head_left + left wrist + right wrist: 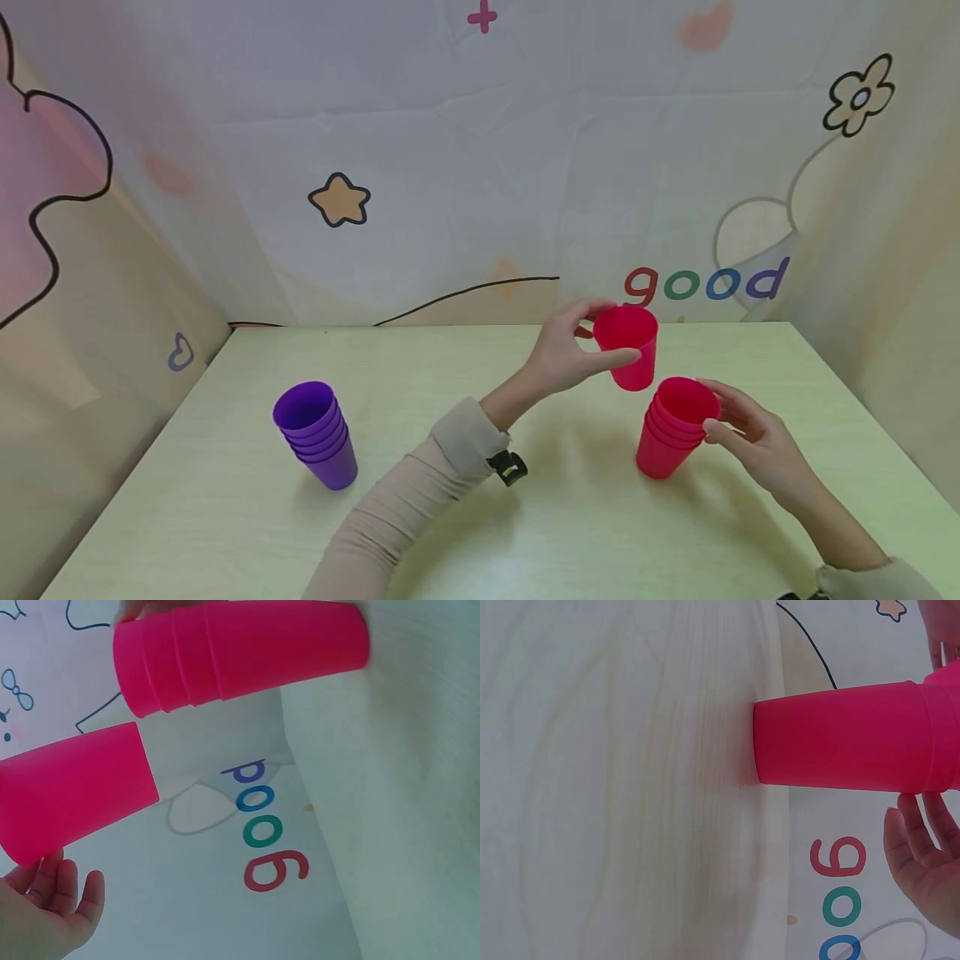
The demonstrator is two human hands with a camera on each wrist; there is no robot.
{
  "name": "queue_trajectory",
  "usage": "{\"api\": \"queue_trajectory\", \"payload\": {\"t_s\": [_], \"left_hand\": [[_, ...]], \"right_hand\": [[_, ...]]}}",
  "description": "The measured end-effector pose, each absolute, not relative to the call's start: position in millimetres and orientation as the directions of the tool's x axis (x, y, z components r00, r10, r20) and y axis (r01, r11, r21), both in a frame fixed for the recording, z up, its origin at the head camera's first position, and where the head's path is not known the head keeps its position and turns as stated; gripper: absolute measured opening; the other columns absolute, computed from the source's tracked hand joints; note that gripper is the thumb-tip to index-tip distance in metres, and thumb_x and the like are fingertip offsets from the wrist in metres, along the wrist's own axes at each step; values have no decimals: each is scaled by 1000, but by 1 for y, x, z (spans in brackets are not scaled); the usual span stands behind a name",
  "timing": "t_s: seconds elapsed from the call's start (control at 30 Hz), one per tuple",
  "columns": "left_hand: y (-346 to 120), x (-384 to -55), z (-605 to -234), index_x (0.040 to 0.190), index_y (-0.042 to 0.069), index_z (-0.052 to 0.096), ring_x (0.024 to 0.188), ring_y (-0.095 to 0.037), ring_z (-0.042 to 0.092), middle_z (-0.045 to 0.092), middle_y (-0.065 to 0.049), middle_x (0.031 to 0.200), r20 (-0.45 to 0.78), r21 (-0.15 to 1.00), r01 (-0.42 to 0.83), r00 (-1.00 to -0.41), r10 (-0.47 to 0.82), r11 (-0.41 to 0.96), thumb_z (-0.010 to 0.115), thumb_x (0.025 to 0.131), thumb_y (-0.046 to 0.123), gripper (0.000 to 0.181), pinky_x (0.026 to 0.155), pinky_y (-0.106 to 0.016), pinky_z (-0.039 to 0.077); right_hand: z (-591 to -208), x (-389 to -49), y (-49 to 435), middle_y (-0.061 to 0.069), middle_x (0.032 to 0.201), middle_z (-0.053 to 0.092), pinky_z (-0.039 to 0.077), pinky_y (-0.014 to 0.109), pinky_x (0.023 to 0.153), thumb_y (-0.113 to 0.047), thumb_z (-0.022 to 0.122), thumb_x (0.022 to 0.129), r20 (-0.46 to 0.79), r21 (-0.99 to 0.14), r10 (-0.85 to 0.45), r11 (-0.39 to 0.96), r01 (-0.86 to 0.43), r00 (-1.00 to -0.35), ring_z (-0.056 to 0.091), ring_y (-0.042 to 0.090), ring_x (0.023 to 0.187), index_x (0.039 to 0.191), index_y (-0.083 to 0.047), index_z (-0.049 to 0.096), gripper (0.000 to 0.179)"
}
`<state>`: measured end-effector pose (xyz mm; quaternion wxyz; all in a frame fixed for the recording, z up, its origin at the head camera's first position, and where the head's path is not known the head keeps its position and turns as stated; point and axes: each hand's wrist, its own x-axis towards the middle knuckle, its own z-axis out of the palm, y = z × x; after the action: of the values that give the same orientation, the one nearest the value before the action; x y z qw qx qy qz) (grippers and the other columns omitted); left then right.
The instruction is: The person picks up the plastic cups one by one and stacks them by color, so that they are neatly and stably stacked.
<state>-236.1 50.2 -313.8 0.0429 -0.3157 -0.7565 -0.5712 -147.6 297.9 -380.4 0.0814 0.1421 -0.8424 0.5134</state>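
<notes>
A single red plastic cup (633,377) is held up off the table by my left hand (566,350), thumb on the near side and fingers behind the rim. Just right of it and nearer to me, a nested stack of several red cups (662,454) stands upright on the table. My right hand (765,454) holds this stack by its upper right side, thumb at the rim. In the left wrist view the lifted cup (79,787) is apart from the stack (292,645). The right wrist view has the stack (840,739) close up, its base at the tabletop.
On the left of the pale wooden table (585,533) stands a stack of several purple cups (330,458), mouths up. Behind the table hangs a printed cloth (465,192) with a star, a flower and the word "good". A dark strap (508,467) is on the left wrist.
</notes>
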Motion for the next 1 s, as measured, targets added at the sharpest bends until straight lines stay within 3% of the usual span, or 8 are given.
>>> {"api": "queue_trajectory", "payload": {"t_s": [0.5, 1.0], "left_hand": [[61, -224, -304, 121, 9, 51, 93, -3, 51, 55, 2, 110, 459, 851, 523, -785, 415, 49, 74, 73, 19, 54, 73, -20, 48], [76, -217, -304, 124, 12, 50, 91, -2, 51, 54, 7, 110, 394, 881, 472, -771, 500, 34, 74, 75, 22, 56, 71, -20, 49]], "right_hand": [[-381, -147, 298, -21, 114, 50, 52, 23, 71, -8, 55, 90, 286, -840, -151, 436, -323, -946, 54, -1, 96, 137, -6, 36, 50], [-380, -146, 298, -24, 112, 49, 51, 21, 71, -9, 53, 91, 292, -828, -155, 453, -330, -944, 54, -3, 94, 139, -10, 35, 51]]}}
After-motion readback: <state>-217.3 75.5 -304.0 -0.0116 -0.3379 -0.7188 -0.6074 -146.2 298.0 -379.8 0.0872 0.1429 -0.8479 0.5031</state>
